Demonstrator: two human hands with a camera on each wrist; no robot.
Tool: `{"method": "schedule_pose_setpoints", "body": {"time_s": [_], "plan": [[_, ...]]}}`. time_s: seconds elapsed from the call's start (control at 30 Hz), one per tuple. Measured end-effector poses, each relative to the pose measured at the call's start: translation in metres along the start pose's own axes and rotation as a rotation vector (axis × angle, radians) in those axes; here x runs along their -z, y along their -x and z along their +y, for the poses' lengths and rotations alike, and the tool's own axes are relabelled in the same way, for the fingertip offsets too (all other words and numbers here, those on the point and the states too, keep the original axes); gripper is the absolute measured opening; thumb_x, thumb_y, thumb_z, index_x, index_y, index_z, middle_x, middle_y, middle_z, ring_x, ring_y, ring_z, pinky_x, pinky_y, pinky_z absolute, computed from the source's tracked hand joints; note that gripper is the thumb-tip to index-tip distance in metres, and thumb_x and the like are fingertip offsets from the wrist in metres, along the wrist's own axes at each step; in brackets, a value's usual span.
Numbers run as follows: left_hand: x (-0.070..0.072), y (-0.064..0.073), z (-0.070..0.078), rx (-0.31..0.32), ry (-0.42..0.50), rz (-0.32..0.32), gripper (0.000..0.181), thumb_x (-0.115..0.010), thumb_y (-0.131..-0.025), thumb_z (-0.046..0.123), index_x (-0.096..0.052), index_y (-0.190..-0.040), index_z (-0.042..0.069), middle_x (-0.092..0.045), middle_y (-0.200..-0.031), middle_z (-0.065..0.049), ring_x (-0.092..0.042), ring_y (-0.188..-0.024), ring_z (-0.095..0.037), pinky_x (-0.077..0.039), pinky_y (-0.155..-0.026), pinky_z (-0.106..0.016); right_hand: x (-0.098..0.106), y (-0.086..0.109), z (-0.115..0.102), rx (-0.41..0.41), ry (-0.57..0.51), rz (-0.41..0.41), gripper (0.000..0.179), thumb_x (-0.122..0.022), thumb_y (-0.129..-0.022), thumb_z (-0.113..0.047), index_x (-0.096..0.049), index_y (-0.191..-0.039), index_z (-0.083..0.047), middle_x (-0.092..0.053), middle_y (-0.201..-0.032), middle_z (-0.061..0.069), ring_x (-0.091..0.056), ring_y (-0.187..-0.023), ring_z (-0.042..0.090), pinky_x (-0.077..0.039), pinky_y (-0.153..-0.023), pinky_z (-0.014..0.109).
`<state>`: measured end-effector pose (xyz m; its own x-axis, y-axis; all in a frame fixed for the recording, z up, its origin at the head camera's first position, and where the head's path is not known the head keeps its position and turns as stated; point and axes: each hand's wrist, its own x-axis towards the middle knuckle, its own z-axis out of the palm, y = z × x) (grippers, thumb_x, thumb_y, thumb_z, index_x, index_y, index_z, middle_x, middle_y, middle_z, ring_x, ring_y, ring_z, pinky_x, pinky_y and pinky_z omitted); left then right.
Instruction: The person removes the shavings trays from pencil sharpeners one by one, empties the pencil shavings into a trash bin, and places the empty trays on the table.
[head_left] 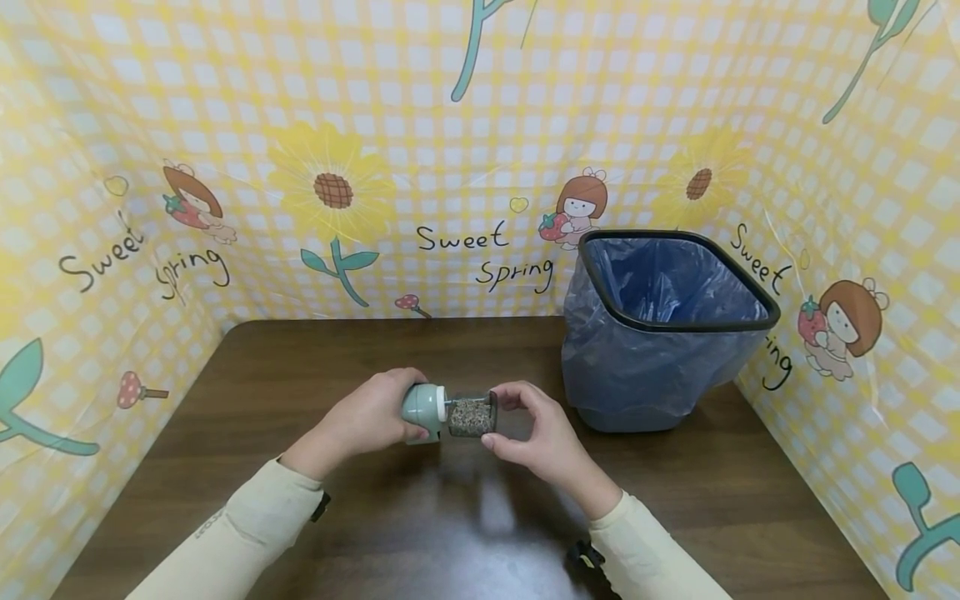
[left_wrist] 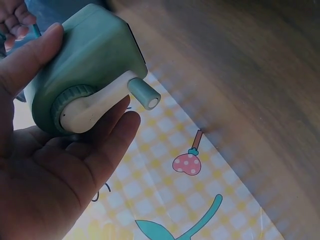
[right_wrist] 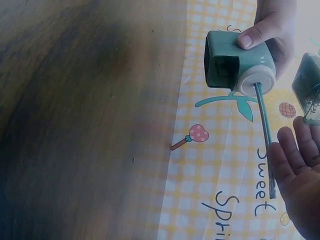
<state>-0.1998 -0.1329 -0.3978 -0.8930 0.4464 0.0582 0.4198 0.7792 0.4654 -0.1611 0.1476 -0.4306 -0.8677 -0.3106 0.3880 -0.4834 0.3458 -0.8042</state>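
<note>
My left hand (head_left: pixel 367 417) grips a green hand-crank pencil sharpener (head_left: pixel 422 411) above the table. Its white crank arm (left_wrist: pixel 97 105) with a green knob faces the left wrist camera. A thin pencil (right_wrist: pixel 263 135) sticks out of the round white opening, and a dark square recess shows in the sharpener's body in the right wrist view. With thumb and fingers, my right hand (head_left: pixel 536 437) pinches a clear shavings drawer (head_left: pixel 471 417), which holds grey-brown shavings. The drawer is out of the sharpener, just to its right in the head view.
A trash bin (head_left: pixel 630 383) with a black rim and a bluish plastic liner stands at the back right of the dark wooden table (head_left: pixel 360 533). Yellow checked cloth (head_left: pixel 465 167) with printed flowers and figures surrounds the table at the back and sides.
</note>
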Motion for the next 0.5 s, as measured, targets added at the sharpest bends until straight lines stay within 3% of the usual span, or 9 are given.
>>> {"method": "schedule_pose_setpoints", "body": {"time_s": [0.5], "plan": [[-0.0049,0.0,-0.0029,0.007,-0.023,-0.015,0.067,-0.095,-0.071,0.028,-0.061,-0.125,0.006,-0.068,-0.108,-0.004,-0.063,-0.089,-0.017,-0.056,-0.077,-0.037,-0.0011,-0.0016,-0.0013,0.032,-0.011,-0.004,0.052,-0.089,-0.079,-0.02,-0.064,-0.124,-0.021,-0.065,-0.116,-0.008,-0.063,-0.111,0.026,-0.052,-0.097,0.036]]}}
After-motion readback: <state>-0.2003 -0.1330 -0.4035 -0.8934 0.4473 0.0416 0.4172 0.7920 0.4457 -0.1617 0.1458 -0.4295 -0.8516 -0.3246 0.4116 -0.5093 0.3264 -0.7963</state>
